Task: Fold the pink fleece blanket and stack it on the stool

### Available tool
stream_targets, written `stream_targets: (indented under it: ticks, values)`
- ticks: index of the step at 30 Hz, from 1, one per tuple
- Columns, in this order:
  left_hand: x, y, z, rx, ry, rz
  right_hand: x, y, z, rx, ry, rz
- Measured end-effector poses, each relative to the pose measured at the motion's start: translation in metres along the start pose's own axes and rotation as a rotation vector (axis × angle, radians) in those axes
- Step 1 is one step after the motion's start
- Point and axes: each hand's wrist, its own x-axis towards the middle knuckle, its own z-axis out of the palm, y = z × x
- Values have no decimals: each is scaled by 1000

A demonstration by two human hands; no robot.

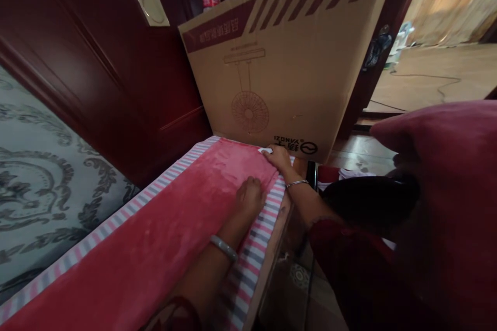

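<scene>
I see my left hand [250, 197] resting knuckles-up on the red blanket [166, 227], near its right-hand border; the fingers are curled together into a loose fist pressed against the cloth, and I cannot tell whether they grip a fold. A pale bangle [223, 247] sits on that wrist. My right hand [276, 156] lies further ahead at the far corner of the blanket, palm down, fingers held together and bent over the edge; a small white tag [265, 151] shows just at the fingertips, touching them. Whether the fingers pinch the tag or only cover it, I cannot tell. A thin bracelet [297, 183] circles the right wrist.

The blanket lies flat along a narrow surface, running from the near left to the far corner under the right hand. It is plush, red-pink, with a faint sheen, and bordered on both long sides by a striped trim [256, 248] of pink, white and grey.

Just beyond the far corner stands a cardboard box [287, 57], tilted, printed with a fan drawing. Dark red wood panelling [116, 77] rises to the left. A red cushion [446, 165] fills the right foreground
</scene>
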Motion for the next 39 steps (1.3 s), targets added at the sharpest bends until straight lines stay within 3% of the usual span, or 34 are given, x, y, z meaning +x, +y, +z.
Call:
stream_targets:
  ticks: [3,9,12,18,23,27,34,36,39]
  values:
    - [7,0,1,11,-23,-28,0,0,1,-35,17,19]
    - [10,5,9,-4,-36,43,-3,-6,-1,-109,49,63]
    - [7,3,2,-37,-43,84,-6,-8,-3,-133,42,77]
    - [-38,-37,-20,-35,81,140,-7,-7,-2,-184,38,93]
    - [-88,-63,1,97,-6,41,-6,-7,-1,-199,35,114]
    - [-96,-64,14,93,3,20,-9,-8,-4,-185,50,134]
    - [-96,-65,12,34,12,50,-25,-22,-12,-207,47,164]
    - [-95,-65,11,12,9,51,-42,-35,-13,-226,90,86]
    - [-98,-64,7,-44,-38,48,-77,-50,-10,-278,55,-220]
